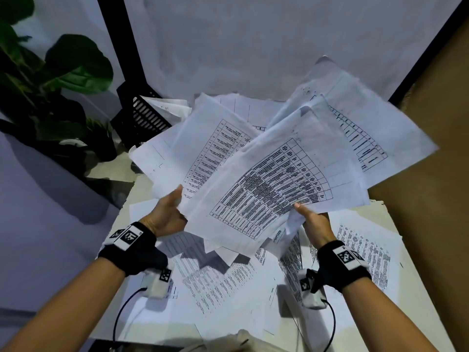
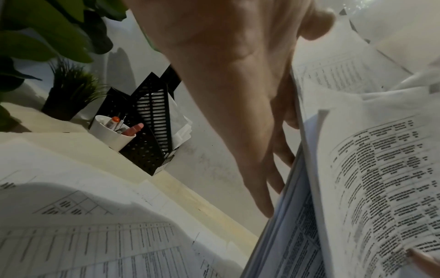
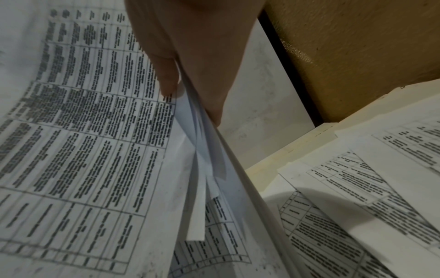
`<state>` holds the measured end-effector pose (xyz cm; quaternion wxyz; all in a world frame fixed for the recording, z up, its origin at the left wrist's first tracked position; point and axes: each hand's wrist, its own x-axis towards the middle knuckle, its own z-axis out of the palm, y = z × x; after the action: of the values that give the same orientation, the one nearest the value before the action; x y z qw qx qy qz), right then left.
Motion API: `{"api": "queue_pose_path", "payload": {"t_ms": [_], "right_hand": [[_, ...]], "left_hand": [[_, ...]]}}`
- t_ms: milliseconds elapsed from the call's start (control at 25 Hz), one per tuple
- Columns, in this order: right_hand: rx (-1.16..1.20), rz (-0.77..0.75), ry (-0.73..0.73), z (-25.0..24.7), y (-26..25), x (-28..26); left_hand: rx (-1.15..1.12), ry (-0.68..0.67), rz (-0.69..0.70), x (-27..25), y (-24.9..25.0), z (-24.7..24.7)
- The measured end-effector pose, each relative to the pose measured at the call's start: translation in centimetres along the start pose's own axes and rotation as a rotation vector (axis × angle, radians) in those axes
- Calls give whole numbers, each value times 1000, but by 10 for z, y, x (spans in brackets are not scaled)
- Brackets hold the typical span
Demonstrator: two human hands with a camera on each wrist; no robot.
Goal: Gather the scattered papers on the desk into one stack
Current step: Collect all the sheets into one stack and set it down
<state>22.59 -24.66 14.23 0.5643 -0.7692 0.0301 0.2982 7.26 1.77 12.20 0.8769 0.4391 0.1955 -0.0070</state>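
Observation:
I hold a fanned bundle of printed sheets (image 1: 266, 168) up above the desk (image 1: 388, 209). My left hand (image 1: 168, 212) grips its left edge, thumb on top; in the left wrist view the fingers (image 2: 262, 169) lie behind the sheets (image 2: 371, 169). My right hand (image 1: 311, 217) pinches the bundle's lower right edge; the right wrist view shows the thumb (image 3: 166, 75) on the top sheet (image 3: 83, 131) and fingers behind. More sheets (image 1: 228, 283) lie scattered flat on the desk below, also seen as loose pages (image 3: 357, 188) in the right wrist view.
A black mesh file holder (image 1: 142, 118) with papers stands at the back left, beside a white cup of pens (image 2: 112, 131) and potted plants (image 1: 50, 80). A brown wall (image 1: 431, 174) borders the desk's right side. A pale wall rises behind.

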Motion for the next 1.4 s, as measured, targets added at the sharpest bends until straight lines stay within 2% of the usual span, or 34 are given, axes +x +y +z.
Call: {"api": "queue_pose_path", "payload": {"t_ms": [40,160,280,440,520,600,680,760,840,1000,1080,1160,1280,1360,1400], "right_hand": [[2,-3,5,0,0,1],[20,-11,14,1,0,4],[49,-9,32,0,-1,5],[22,-10,37,1,1,6],[7,-19,35,3,1,5],[-1,-19,33,3,0,4],[-12,-16,24,4,0,3],[-22,-17,19,5,-1,4],[-15,-16,8,6,-1,5],[-17,-6,6,6,1,7],[-31,-5,9,4,3,8],[-36,-9,12,3,3,9],[-26,-18,9,3,4,13],[-8,-18,14,2,5,15],[5,-15,15,3,5,15]], "left_hand": [[69,-30,3,0,-1,0],[321,4,-10,-2,-6,1],[236,56,37,-1,-12,-15],[58,7,60,-9,1,-19],[66,24,74,-12,9,-19],[135,110,73,-10,16,-22],[153,196,141,-3,24,-24],[28,256,254,3,30,-15],[-22,334,277,6,25,0],[288,365,109,11,-5,24],[280,404,35,13,-3,27],[294,396,21,12,1,23],[521,341,41,4,0,31],[685,212,27,-11,8,56],[735,196,64,-9,5,56]]}}
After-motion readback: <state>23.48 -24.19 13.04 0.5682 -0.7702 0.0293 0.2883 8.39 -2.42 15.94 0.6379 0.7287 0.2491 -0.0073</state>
